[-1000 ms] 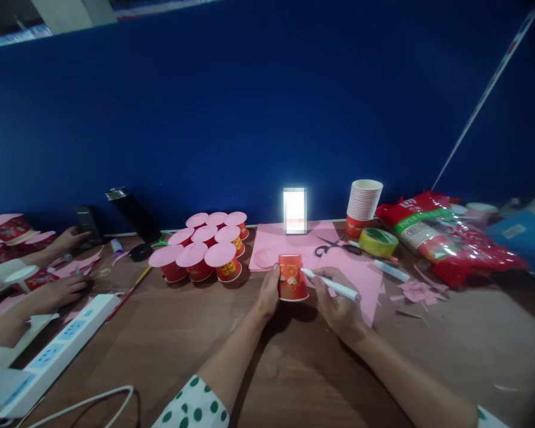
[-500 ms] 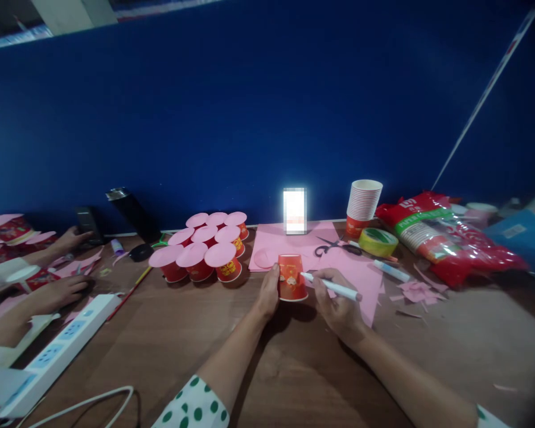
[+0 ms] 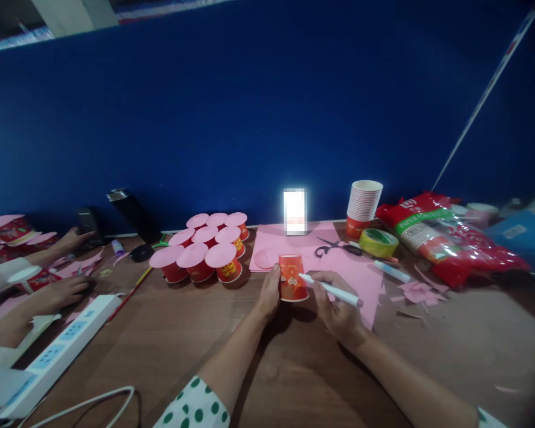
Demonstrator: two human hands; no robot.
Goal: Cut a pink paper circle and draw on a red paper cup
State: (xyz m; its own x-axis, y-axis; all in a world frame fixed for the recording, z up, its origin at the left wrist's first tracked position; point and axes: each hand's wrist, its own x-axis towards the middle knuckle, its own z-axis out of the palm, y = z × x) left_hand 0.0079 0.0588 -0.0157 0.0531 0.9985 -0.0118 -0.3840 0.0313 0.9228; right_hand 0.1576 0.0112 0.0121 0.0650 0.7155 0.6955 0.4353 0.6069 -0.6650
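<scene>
A red paper cup (image 3: 294,279) with gold print is upside down above the table, its white rim facing down. My left hand (image 3: 268,296) grips it by its left side. In my right hand (image 3: 340,312) is a white marker (image 3: 339,292), with its pale tip close to the cup's right side; whether it touches I cannot tell. Behind the cup lie pink paper sheets (image 3: 276,235) and a cut pink paper circle (image 3: 264,258). Dark-handled scissors (image 3: 334,246) rest open on the pink paper.
To the left stand several red cups topped with pink discs (image 3: 220,255). A cup stack (image 3: 363,208), yellow tape roll (image 3: 378,242), glue stick (image 3: 391,271) and red plastic bag (image 3: 446,238) are on the right. A power strip (image 3: 62,351) and a co-worker's hands (image 3: 69,291) are at far left.
The marker's tip has shifted very slightly left against the view of the cup, along with my right hand. My left hand and the cup stay almost in place.
</scene>
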